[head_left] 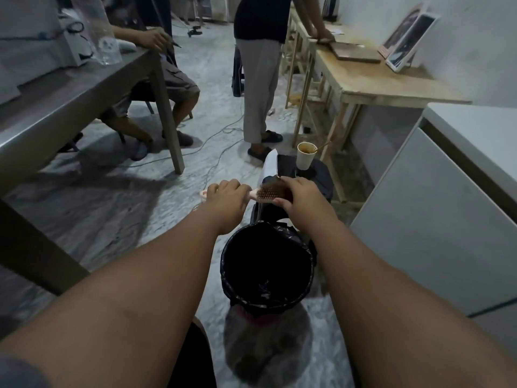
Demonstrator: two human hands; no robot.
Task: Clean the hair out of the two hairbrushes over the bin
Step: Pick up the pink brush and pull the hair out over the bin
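Note:
A pale pink hairbrush with brown hair caught in its bristles is held out in front of me, just beyond the far rim of the bin. My left hand is closed around its handle, whose end sticks out to the left. My right hand covers the right end of the brush head, fingers pinched on the brown hair. The round bin, lined with a black bag, stands on the floor below and nearer to me. A second hairbrush is not visible.
A black stool behind the bin carries a paper cup and white paper. A grey table stands left, a white cabinet right, a wooden bench beyond. One person sits and another stands ahead; cables cross the floor.

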